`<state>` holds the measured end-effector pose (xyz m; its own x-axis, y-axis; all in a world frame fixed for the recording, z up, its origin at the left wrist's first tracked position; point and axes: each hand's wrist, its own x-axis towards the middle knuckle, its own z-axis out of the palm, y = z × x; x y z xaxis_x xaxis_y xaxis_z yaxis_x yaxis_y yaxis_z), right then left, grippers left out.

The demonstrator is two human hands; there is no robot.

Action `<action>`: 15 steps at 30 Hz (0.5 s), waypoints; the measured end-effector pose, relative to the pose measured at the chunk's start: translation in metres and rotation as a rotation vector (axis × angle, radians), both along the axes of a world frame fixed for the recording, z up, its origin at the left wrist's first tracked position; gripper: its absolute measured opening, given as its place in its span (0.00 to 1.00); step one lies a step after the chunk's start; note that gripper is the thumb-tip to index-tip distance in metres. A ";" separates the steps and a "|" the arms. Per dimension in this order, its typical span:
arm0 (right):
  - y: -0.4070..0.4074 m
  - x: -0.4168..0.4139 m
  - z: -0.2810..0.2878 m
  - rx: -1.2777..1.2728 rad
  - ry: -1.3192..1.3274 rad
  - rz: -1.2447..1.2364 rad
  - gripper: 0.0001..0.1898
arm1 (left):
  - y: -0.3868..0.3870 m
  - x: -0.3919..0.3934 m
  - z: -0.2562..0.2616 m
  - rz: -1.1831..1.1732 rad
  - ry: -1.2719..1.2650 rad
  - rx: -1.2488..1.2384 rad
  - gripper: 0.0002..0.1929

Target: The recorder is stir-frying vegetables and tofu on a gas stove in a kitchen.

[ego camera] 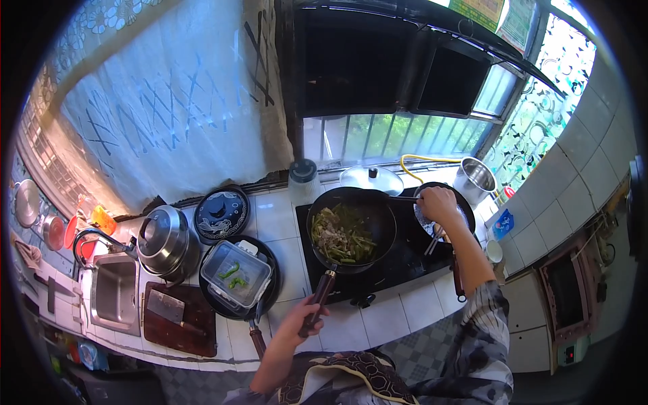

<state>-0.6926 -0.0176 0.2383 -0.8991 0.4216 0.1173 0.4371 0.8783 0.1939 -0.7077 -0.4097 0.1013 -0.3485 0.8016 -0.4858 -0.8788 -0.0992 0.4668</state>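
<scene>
My left hand (pixel 298 322) is closed around the dark wooden handle of a black wok (pixel 387 228), which stands tilted or level, I cannot tell which, on the left of a black glass cooktop (pixel 405 263). Chopped green vegetables and pieces of meat (pixel 339 235) lie in the wok. My right hand (pixel 438 202) grips a dark utensil handle over a second pan (pixel 468 212) on the right. The utensil's shaft reaches left to the wok's rim. Chopsticks (pixel 433 242) and a pale, partly hidden item lie in the second pan.
Behind the wok lies a glass lid (pixel 354 179); a steel pot (pixel 476 177) stands at back right. Left are a lidded plastic container (pixel 240 273) on a pan, a patterned lid (pixel 221 213), a steel pot (pixel 164 238), a cleaver (pixel 166 306) on a cutting board (pixel 177 341) and a sink (pixel 114 293).
</scene>
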 end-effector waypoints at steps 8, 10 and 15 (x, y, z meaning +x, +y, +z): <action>-0.002 -0.035 -0.030 -0.591 -0.214 0.176 0.16 | -0.020 -0.030 0.009 -0.053 0.089 0.024 0.25; -0.015 -0.021 -0.005 -0.592 -0.238 0.238 0.17 | -0.019 -0.030 0.008 -0.049 0.085 0.037 0.25; -0.042 0.008 0.048 -0.015 -0.264 0.456 0.14 | -0.021 -0.027 0.010 -0.022 0.059 0.070 0.25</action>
